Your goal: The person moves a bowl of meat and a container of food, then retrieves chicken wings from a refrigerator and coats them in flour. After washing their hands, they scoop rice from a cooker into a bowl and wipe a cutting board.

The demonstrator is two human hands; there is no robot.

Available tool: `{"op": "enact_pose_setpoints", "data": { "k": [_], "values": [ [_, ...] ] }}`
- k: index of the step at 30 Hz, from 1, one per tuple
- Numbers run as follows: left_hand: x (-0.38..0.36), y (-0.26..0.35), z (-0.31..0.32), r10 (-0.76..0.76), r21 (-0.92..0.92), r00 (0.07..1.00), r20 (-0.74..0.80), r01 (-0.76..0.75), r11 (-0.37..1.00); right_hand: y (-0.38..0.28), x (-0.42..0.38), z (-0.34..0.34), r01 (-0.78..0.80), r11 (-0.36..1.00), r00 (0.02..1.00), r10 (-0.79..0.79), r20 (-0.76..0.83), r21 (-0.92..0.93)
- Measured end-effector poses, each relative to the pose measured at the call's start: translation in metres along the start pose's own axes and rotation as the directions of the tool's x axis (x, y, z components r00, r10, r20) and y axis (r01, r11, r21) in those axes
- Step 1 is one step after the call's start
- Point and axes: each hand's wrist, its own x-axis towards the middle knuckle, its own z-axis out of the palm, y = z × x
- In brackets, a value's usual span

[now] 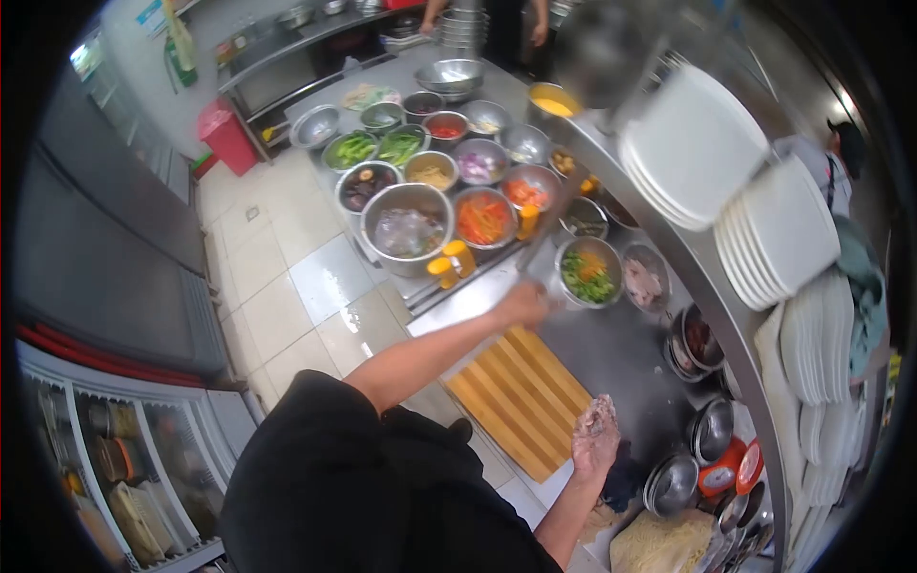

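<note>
so, l hand (525,306) nr greens bowl (589,273), r hand (595,444) beside striped board (521,401).
l fingers blurred, can't tell if apart; r has pale bits (600,413) on, grip unclear.

The floor (263,310) has big pale shiny tiles. The wall (143,81) is white, with a red bin (227,137) near it. A tall grey cupboard (115,229) stands at the left. A small bright light (845,99) shines at the right.
</note>
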Motion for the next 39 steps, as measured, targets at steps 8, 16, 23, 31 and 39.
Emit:
{"op": "enact_pose_setpoints", "data": {
  "k": [8,16,23,31,39],
  "values": [
    [-0.130,-0.112,-0.193,-0.026,-0.129,0.984,0.174,0.049,0.990,0.094,0.012,0.163,-0.143,0.986,0.950,0.161,0.267,-0.088],
    [-0.074,-0.202,-0.447,-0.336,-0.669,0.838,-0.429,-0.045,0.742,0.165,0.045,0.293,-0.093,0.983,0.890,0.152,0.430,-0.156],
    [0.056,-0.194,-0.548,-0.373,-0.862,0.883,-0.285,-0.065,0.503,0.170,0.041,0.327,0.141,0.974,0.946,-0.081,0.314,-0.176],
    [0.105,-0.213,-0.624,-0.329,-0.796,0.835,-0.442,-0.195,0.574,0.243,0.135,0.392,0.152,0.980,0.908,-0.087,0.409,-0.129],
    [-0.015,-0.310,-0.749,-0.505,-0.734,0.604,-0.617,-0.209,0.646,0.451,0.272,0.636,-0.318,0.938,0.853,0.347,0.391,-0.138]
  ]
}}
